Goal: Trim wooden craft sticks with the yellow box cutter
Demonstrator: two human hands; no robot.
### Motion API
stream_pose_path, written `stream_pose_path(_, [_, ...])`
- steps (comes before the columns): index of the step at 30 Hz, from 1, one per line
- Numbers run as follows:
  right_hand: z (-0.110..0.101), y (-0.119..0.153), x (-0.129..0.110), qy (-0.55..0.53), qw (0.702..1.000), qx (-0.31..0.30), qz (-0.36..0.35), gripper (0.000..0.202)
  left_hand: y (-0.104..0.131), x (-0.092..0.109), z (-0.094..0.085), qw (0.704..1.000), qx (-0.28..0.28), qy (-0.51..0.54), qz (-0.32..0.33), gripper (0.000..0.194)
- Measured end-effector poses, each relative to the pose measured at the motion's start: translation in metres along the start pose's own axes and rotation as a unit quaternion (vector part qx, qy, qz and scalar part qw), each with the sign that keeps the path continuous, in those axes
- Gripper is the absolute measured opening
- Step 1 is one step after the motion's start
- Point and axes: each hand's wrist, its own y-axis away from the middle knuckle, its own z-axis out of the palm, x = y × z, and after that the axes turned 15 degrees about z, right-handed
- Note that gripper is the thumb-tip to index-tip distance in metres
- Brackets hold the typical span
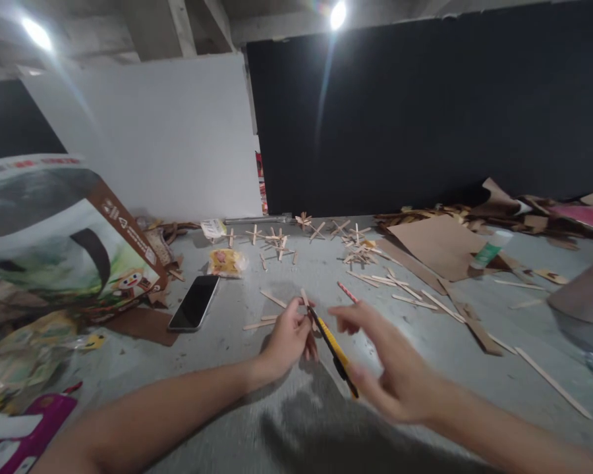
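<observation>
Thin wooden stick is at my left hand, fingers pinching it; yellow-and-black cutter slants between my hands, narrow end at the stick. Right hand blurred, fingers spread, can't tell if the thumb touches the cutter. Partway along, I'd judge: several crossed-stick pieces already stand toward the back, while many flat, pale loose sticks look unused. Farther out: matte brown cardboard, glossy dark phone, all on the smooth, crumb-strewn grey counter
</observation>
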Motion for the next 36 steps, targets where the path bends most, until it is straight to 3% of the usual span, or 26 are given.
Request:
stream_pose_path(3, [0.024,0.014,0.008,0.074,0.996,-0.053,0.008,0.07,0.001,-0.001,-0.001,1.0,0.007,0.0,0.001,0.039])
stream_pose_path(5, [0.036,0.023,0.017,0.107,0.992,-0.046,0.052,0.07,0.0,-0.001,-0.001,1.0,0.015,-0.003,0.001,0.039])
stream_pose_path(8, [0.042,0.028,0.03,0.049,0.989,-0.042,0.133,0.058,0.0,-0.001,-0.002,1.0,0.017,-0.013,0.004,0.039])
stream_pose_path(13, [0.034,0.024,0.036,-0.083,0.963,-0.099,0.238,0.045,0.0,0.003,-0.001,0.999,0.011,-0.029,0.009,0.039])
stream_pose_path(17, [0.029,0.024,0.036,-0.12,0.959,-0.084,0.244,0.043,0.0,0.005,0.0,1.0,0.005,-0.028,0.003,0.049])
stream_pose_path(20, [0.029,0.024,0.039,-0.145,0.951,-0.067,0.265,0.041,0.0,0.006,0.0,0.999,0.03,-0.036,0.017,0.054])
stream_pose_path(24, [0.029,0.023,0.042,-0.153,0.947,-0.044,0.279,0.04,0.001,0.006,-0.001,0.994,0.081,-0.051,0.057,0.053])
stream_pose_path(36, [0.028,0.028,0.034,-0.089,0.962,-0.034,0.258,0.038,0.001,0.006,0.001,0.994,0.096,-0.043,0.019,0.045])
